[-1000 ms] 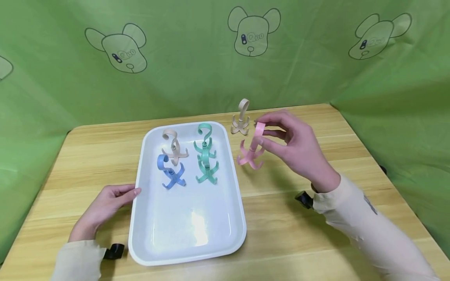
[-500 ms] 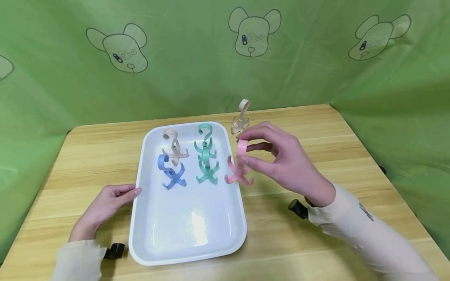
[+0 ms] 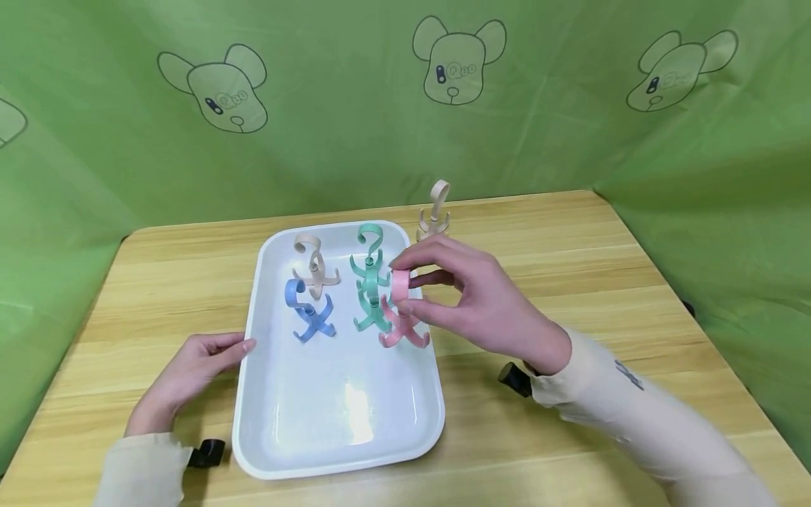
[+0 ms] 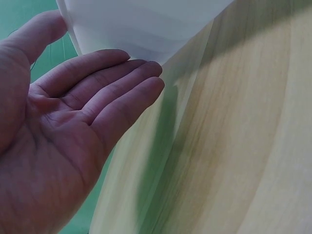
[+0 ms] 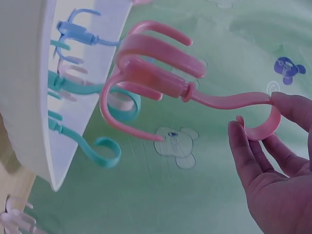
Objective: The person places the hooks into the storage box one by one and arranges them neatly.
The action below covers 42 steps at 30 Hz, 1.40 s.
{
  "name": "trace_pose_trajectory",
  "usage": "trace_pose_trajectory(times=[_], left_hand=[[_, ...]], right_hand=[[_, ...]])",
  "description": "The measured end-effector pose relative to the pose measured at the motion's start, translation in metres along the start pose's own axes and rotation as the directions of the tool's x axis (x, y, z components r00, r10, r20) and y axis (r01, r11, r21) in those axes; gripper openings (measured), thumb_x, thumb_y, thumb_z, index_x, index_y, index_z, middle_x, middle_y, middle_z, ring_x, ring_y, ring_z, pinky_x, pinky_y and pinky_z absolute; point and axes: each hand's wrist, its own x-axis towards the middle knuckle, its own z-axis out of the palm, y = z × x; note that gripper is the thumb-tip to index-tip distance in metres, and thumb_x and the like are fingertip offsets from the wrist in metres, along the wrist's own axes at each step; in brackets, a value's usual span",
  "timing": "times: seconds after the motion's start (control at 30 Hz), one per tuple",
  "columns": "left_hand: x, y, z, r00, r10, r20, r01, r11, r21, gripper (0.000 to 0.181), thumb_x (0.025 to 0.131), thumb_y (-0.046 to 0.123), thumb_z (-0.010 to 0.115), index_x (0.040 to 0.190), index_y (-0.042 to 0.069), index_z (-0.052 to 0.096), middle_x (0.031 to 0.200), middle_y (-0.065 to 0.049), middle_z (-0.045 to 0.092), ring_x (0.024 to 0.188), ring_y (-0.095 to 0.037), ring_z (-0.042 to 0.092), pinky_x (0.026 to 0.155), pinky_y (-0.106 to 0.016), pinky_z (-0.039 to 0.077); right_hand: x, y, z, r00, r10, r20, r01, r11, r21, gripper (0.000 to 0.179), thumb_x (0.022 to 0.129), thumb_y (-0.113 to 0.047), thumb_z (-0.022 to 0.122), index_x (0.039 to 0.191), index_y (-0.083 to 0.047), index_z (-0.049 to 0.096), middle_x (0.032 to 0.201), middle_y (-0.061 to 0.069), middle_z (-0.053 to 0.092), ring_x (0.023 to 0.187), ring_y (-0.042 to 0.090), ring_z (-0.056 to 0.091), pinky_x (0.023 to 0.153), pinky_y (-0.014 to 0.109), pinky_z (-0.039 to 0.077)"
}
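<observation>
My right hand pinches the curled top of a pink multi-prong hanging hook, which hangs upright over the right side of a white tray. In the right wrist view the pink hook is clear of the tray wall, prongs toward it. Two green hooks stand one behind the other in the tray; the held hook partly covers the nearer one. A blue hook and a beige hook stand to their left. My left hand holds the tray's left edge, thumb over the rim, straight fingers against the outer wall.
Another beige hook stands on the wooden table behind the tray, its base partly hidden by my right hand. A green cloth with mouse-head drawings rises behind the table and at its sides.
My right hand has carried the pink hook leftward and toward me, from beside the tray to over its right side. My left hand and the tray have stayed put.
</observation>
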Motion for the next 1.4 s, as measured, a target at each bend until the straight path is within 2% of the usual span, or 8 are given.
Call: trace_pose_trajectory(times=[0.33, 0.57, 0.7, 0.8, 0.93, 1.2, 1.4], left_hand=[[-0.001, 0.0, 0.0, 1.0, 0.007, -0.004, -0.007, 1.0, -0.003, 0.05, 0.1, 0.029, 0.06, 0.127, -0.013, 0.056, 0.119, -0.023, 0.065, 0.101, -0.012, 0.066, 0.086, -0.026, 0.052], [-0.002, -0.002, 0.001, 1.0, 0.0, -0.01, 0.0, 1.0, -0.007, 0.05, 0.1, 0.029, 0.06, 0.127, -0.013, 0.057, 0.119, -0.023, 0.065, 0.101, -0.013, 0.066, 0.086, -0.024, 0.052], [-0.002, -0.003, 0.002, 1.0, -0.001, -0.01, 0.0, 1.0, -0.012, 0.049, 0.1, 0.029, 0.06, 0.126, -0.013, 0.057, 0.119, -0.023, 0.065, 0.101, -0.013, 0.066, 0.086, -0.024, 0.051], [-0.002, -0.003, 0.001, 1.0, 0.004, -0.01, -0.004, 1.0, -0.008, 0.05, 0.1, 0.03, 0.059, 0.127, -0.012, 0.058, 0.12, -0.022, 0.065, 0.102, -0.013, 0.065, 0.086, -0.024, 0.051], [0.0, -0.006, 0.0, 1.0, 0.015, -0.013, -0.015, 1.0, 0.012, 0.05, 0.101, 0.031, 0.059, 0.127, -0.011, 0.058, 0.12, -0.022, 0.065, 0.103, -0.013, 0.065, 0.087, -0.024, 0.051], [0.001, -0.007, 0.001, 1.0, 0.017, -0.012, -0.016, 1.0, 0.007, 0.049, 0.101, 0.03, 0.058, 0.127, -0.013, 0.057, 0.12, -0.023, 0.065, 0.102, -0.01, 0.065, 0.086, -0.023, 0.051], [0.001, -0.003, 0.001, 1.0, 0.028, -0.006, -0.028, 1.0, -0.008, 0.048, 0.102, 0.027, 0.058, 0.127, -0.013, 0.056, 0.121, -0.024, 0.064, 0.1, -0.01, 0.065, 0.086, -0.025, 0.052]], right_hand=[[0.011, 0.005, 0.023, 0.99, -0.044, 0.131, 0.041, 0.999, 0.022, 0.033, 0.083, 0.001, 0.078, 0.112, -0.004, 0.065, 0.107, -0.001, 0.061, 0.1, 0.014, 0.06, 0.086, 0.031, 0.055], [0.016, 0.009, 0.037, 0.982, -0.035, 0.188, 0.034, 0.999, 0.011, 0.029, 0.083, 0.002, 0.077, 0.11, -0.003, 0.065, 0.106, -0.002, 0.06, 0.1, 0.01, 0.059, 0.085, 0.029, 0.055], [0.02, 0.012, 0.042, 0.979, -0.046, 0.199, 0.054, 0.998, -0.033, 0.03, 0.084, 0.0, 0.076, 0.112, -0.004, 0.066, 0.11, -0.003, 0.061, 0.1, 0.006, 0.059, 0.084, 0.026, 0.054], [0.024, 0.015, 0.045, 0.976, -0.057, 0.209, 0.08, 0.992, -0.102, 0.03, 0.085, -0.006, 0.078, 0.113, -0.007, 0.068, 0.11, -0.005, 0.062, 0.1, 0.004, 0.058, 0.084, 0.023, 0.052], [0.029, 0.019, 0.05, 0.97, -0.059, 0.238, 0.087, 0.99, -0.11, 0.027, 0.086, -0.006, 0.077, 0.111, -0.006, 0.067, 0.107, -0.004, 0.061, 0.1, 0.005, 0.056, 0.087, 0.022, 0.051], [0.036, 0.024, 0.059, 0.957, 0.007, 0.29, 0.016, 0.997, -0.076, 0.021, 0.089, -0.001, 0.07, 0.109, -0.007, 0.067, 0.104, -0.005, 0.059, 0.1, 0.004, 0.056, 0.088, 0.02, 0.05], [0.042, 0.024, 0.068, 0.937, 0.077, 0.342, -0.037, 0.992, -0.123, 0.017, 0.092, -0.007, 0.068, 0.109, -0.009, 0.066, 0.104, -0.006, 0.058, 0.1, 0.003, 0.058, 0.09, 0.017, 0.047]])
